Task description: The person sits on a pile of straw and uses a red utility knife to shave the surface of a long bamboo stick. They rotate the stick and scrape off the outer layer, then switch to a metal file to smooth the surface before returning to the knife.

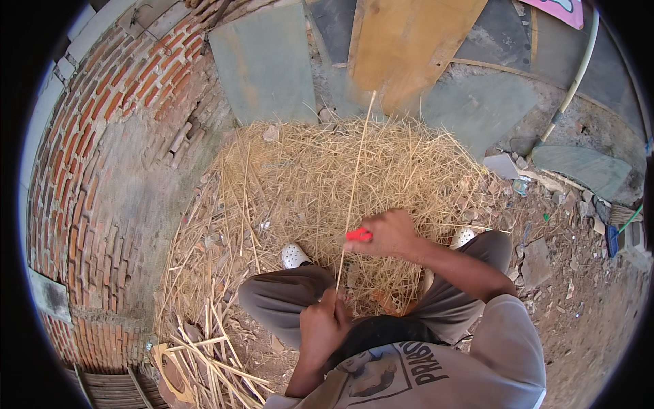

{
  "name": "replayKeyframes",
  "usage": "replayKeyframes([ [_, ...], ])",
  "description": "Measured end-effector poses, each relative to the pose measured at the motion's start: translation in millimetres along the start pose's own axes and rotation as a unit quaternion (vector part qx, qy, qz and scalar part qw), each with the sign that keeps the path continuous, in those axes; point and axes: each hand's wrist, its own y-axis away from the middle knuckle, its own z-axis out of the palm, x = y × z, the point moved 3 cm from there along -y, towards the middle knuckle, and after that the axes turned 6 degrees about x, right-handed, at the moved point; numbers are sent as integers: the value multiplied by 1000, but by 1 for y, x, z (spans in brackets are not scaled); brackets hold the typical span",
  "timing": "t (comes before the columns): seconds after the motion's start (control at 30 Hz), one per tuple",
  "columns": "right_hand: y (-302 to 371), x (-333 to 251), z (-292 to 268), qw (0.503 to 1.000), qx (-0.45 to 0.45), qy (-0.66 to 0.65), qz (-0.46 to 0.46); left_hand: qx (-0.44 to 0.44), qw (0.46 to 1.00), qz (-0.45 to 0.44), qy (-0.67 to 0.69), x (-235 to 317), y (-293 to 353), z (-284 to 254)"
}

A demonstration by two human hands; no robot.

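Note:
My left hand point(323, 319) is closed around the lower end of a long, thin, pale strip point(357, 160), which looks like split bamboo or cane. The strip slants up and away from my lap, its far end reaching the boards. Farther along it, my right hand point(388, 233) grips a small red tool point(359, 235) against the strip. Fingers hide most of this tool, so its exact kind does not show. Beneath and beyond both hands spreads a thick heap of straw-coloured shavings point(327, 163).
Loose split sticks point(218, 361) lie at the lower left, near a brick wall point(102, 136). Grey and brown boards point(415, 48) lean at the back. Rubble point(538, 262) covers the ground on the right. My white clogs point(294, 256) rest at the heap's near edge.

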Motion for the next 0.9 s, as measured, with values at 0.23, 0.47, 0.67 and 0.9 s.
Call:
replayKeyframes([
  [0.23, -22, 48, -17, 989, 115, 54, 79, -5, 1000, 21, -16, 0, 15, -1],
  [0.47, 3, -4, -8, 998, 61, -8, -22, 24, 999, 26, -7, -6, 17, -3],
  [0.67, 4, -9, -4, 998, 50, -17, -33, 30, 999, 26, 9, -4, 18, 0],
  [0.9, -12, 36, -6, 993, 90, 12, 69, 15, 999, 8, 38, -4, 24, 7],
])
